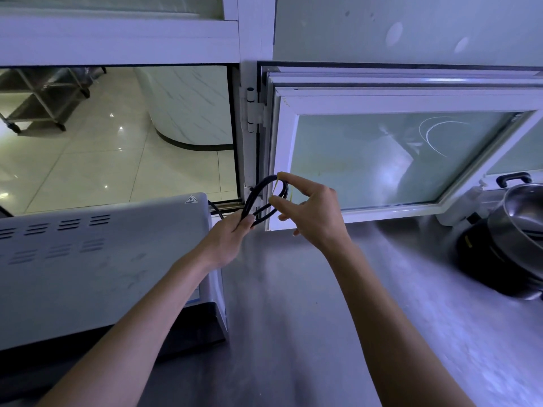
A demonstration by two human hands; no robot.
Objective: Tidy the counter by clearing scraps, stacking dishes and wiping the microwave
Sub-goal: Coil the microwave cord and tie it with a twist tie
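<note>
1. Microwave (pixel 97 259) on counter (pixel 293 289), left; its cord (pixel 258 198) looped beside it.
2. Left hand (pixel 232 236) grips the loops; right hand (pixel 308 210) pinches a yellow tie (pixel 276 186).
3. Likely best: keep coils tight while wrapping.

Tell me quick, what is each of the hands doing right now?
Left hand: grips the looped black power cord at its lower end.
Right hand: pinches a yellow band at the top of the cord loop, other fingers spread.

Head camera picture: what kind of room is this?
Probably a kitchen, maybe a restaurant's. There is a steel counter, a microwave and a big metal pot, with a serving window behind.
</note>
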